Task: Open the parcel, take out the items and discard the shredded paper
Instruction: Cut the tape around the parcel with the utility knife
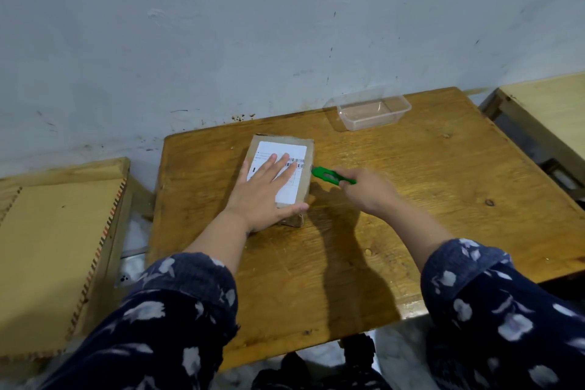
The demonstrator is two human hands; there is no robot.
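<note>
A small brown cardboard parcel (308, 149) with a white shipping label lies on the wooden table (411, 199), closed. My left hand (266, 193) lies flat on top of it with straight, spread fingers, the thumb along its near edge. My right hand (367, 188) grips a green box cutter (329, 175) just to the right of the parcel. The cutter's tip touches the parcel's right side near the top edge.
A clear plastic container (370, 111) stands at the back of the table near the wall, with nothing in it. A low wooden piece (57, 247) lies to the left of the table, another wooden table (544, 111) to the right.
</note>
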